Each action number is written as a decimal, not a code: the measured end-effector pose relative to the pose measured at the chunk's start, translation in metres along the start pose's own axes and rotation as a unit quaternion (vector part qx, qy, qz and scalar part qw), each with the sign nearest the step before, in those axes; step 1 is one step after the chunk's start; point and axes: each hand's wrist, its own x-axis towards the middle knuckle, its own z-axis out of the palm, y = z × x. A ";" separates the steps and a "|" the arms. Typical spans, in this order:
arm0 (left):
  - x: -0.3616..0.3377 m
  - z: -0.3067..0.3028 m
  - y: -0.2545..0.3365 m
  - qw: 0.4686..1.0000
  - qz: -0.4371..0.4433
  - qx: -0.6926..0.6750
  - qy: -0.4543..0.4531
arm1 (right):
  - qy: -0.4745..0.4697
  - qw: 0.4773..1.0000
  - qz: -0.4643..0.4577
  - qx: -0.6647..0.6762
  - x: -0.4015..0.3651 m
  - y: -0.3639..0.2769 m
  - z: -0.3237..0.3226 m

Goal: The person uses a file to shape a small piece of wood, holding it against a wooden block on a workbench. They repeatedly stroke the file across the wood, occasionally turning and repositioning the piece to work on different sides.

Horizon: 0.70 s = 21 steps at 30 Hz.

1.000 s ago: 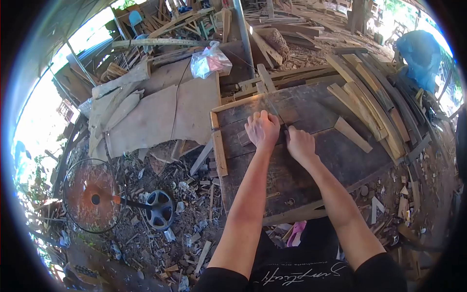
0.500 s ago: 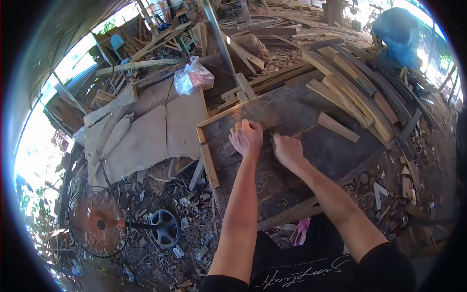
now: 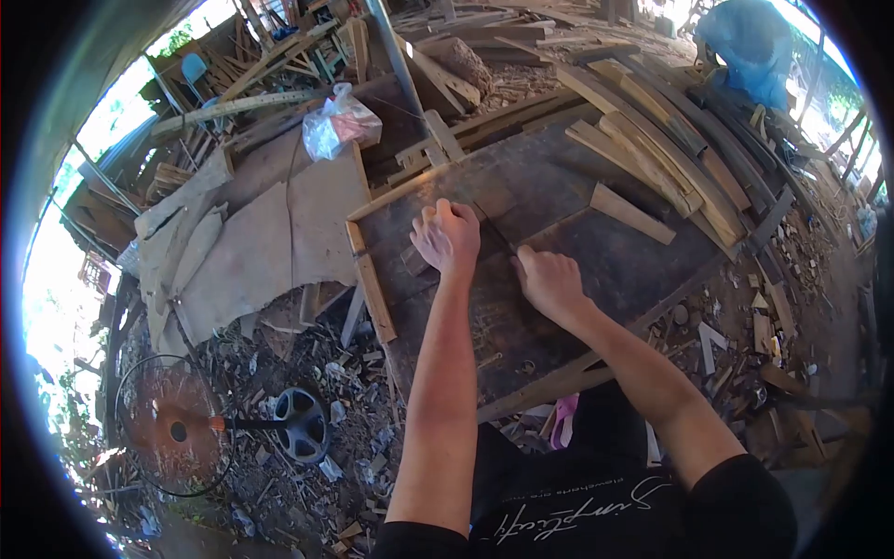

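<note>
— How many hands are working at the table (image 3: 596, 270)?

— Two, both belonging to the one person. There is one small wooden block (image 3: 413, 259), one thin dark tool (image 3: 498, 238) and one loose tapered board (image 3: 633, 214) lying on the same top, well apart from the hands.

— Where is the block sitting?

— Near the table's left edge, just inside the pale strip nailed along it. The left hand (image 3: 449, 238) is covering most of it, so only its left end is showing.

— And how is that hand standing?

— It is clenching into a fist, knuckles up, pressing down on the block with the forearm reaching straight out.

— The right hand (image 3: 549, 279)?

— It is lying just beside the left, fingers curling round the near end of the tool, whose far end is pointing toward the left fist. What kind of tool it is, I cannot tell.

— Anything else worth counting?

— One knotted plastic bag (image 3: 340, 121) is resting beyond the table, one fan (image 3: 177, 429) is lying on the littered ground to the left, and one stack of curved slats (image 3: 670, 158), too many to count, is leaning along the right side.
</note>
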 end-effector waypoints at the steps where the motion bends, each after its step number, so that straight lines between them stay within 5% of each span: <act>1: 0.001 -0.001 0.000 1.000 0.006 0.005 0.003 | -0.011 1.000 0.006 0.003 -0.009 -0.001 -0.012; 10: 0.003 0.000 -0.001 0.999 0.018 0.028 -0.015 | 0.081 0.995 -0.018 0.045 0.028 0.000 0.021; 16: -0.001 0.003 -0.004 0.999 0.028 0.016 -0.018 | -0.033 0.999 0.032 0.028 -0.013 0.000 -0.013; 21: 0.002 0.001 -0.003 0.999 0.025 0.029 -0.008 | 0.073 0.997 -0.016 0.033 0.049 -0.008 0.022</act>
